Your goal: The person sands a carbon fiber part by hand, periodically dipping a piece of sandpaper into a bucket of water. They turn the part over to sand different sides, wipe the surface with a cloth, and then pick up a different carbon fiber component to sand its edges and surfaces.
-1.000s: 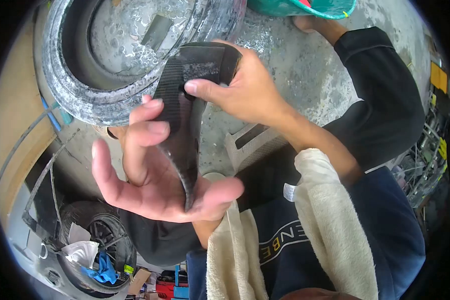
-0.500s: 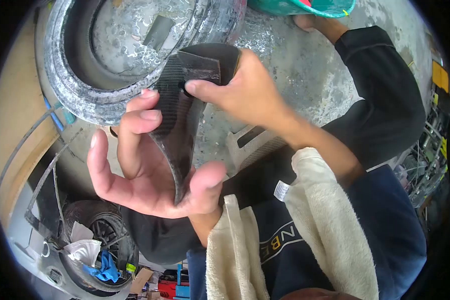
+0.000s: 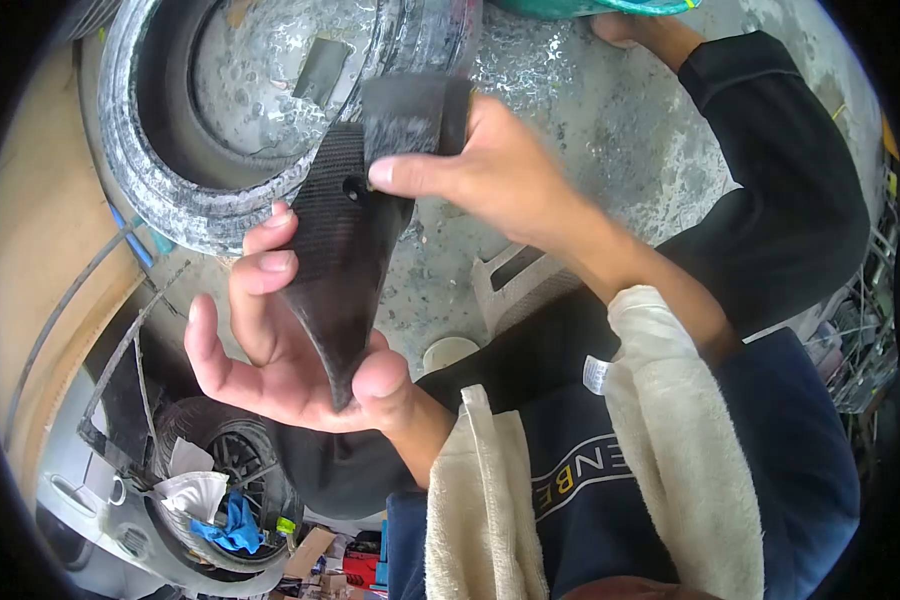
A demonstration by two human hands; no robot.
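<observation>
A dark carbon-fibre part [image 3: 335, 255], woven at its upper end and narrowing to a point, lies tilted in my left hand [image 3: 290, 365]. My left fingertips rest along its left edge, and its narrow tip sits in the palm beside the thumb. My right hand [image 3: 510, 175] grips a dark grey sheet of sandpaper [image 3: 402, 115] against the part's wide upper end. The right thumb presses beside a small round hole [image 3: 354, 187] in the part. The other right fingers are hidden behind the sheet.
A wet, whitish-streaked tyre [image 3: 140, 150] lies on the floor ahead, with a loose grey piece [image 3: 322, 72] inside its ring. A green basin [image 3: 610, 6] stands at the top edge. Lower left are a wheel [image 3: 240, 450] and a blue glove or cloth [image 3: 232, 525].
The part has turned to show more of its broad face and hole. The sandpaper now lies flatter against it. My left hand is slightly lower, with the fingers more opened out.
</observation>
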